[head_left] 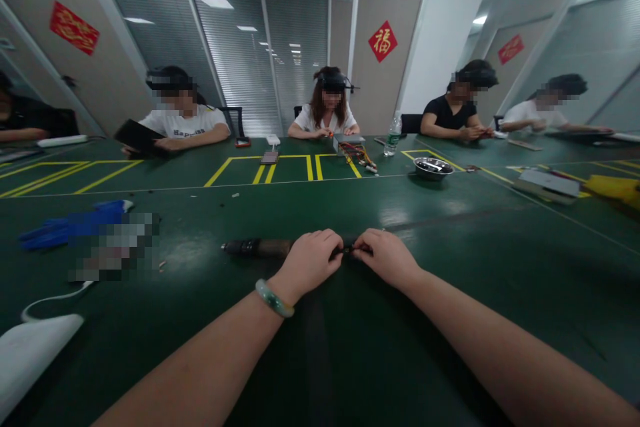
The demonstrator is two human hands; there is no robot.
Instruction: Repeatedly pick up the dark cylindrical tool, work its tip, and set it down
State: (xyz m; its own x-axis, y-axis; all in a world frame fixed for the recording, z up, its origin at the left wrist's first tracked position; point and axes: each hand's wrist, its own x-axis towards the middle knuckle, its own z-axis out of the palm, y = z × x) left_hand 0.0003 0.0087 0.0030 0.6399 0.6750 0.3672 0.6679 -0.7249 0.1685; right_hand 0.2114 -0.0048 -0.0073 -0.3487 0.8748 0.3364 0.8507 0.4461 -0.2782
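A long dark tool (pixel 267 248) lies across the green table in front of me. Its narrow tip, like a drill chuck, points left, and the barrel is brownish and black. My left hand (pixel 311 259) is closed over the tool's right part, fingers curled and thumb tucked in. Close beside it, my right hand (pixel 387 259) pinches at the tool's right end. Between the two sets of fingertips shows a small dark part, too small to make out. The hands hide much of that end. A green-and-white bangle (pixel 274 299) circles my left wrist.
Blue gloves (pixel 75 223) lie at the left, near a blurred-out device with a white cable (pixel 55 299). Across the green table (pixel 450 333), several people sit working. A metal bowl (pixel 433 168), a water bottle (pixel 393 135) and a box with coloured wires (pixel 350 143) stand farther back.
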